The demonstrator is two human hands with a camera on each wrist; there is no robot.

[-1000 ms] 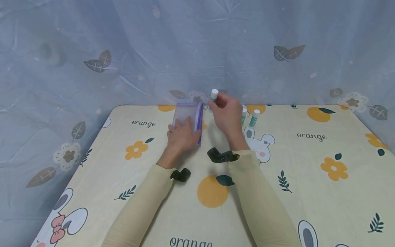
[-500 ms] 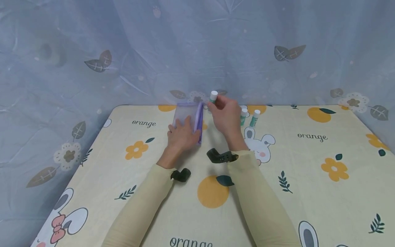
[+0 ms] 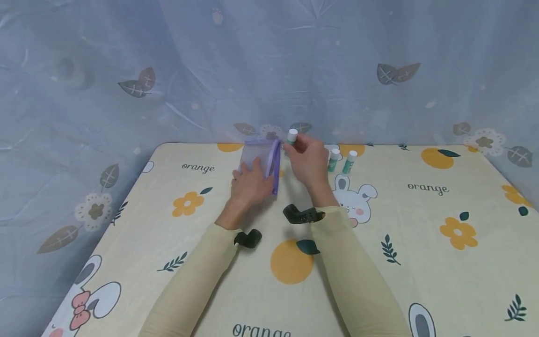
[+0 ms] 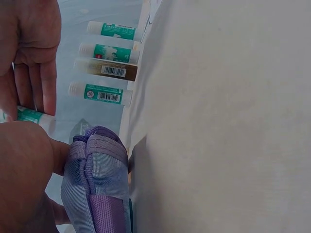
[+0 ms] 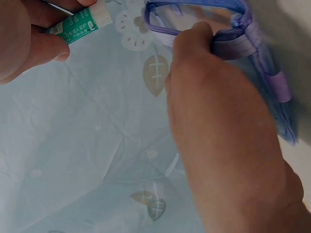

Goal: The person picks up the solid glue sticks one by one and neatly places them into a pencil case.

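My left hand [image 3: 251, 185] holds a purple mesh zipper pouch [image 4: 109, 167] near the back edge of the table, its fingers spread over the mesh in the head view. In the right wrist view, a digit of that hand hooks over the rim of the pouch's unzipped mouth. Just right of the pouch, my right hand [image 3: 309, 161] pinches a green-and-white glue stick [image 5: 80, 25] between thumb and fingers. The white cap points up, and the lower part is hidden by the hand. Whether anything lies inside the pouch I cannot tell.
Several more glue sticks [image 3: 349, 162] stand upright to the right of my right hand. Among them, in the left wrist view, is a brownish tube [image 4: 112, 70] with a barcode. A printed cloth [image 3: 210, 262] covers the table, and a blue-grey sheet [image 3: 252, 70] hangs behind it.
My right hand has lowered slightly with the glue stick, close beside the pouch. The left hand stays on the pouch; the head view has shifted a little.
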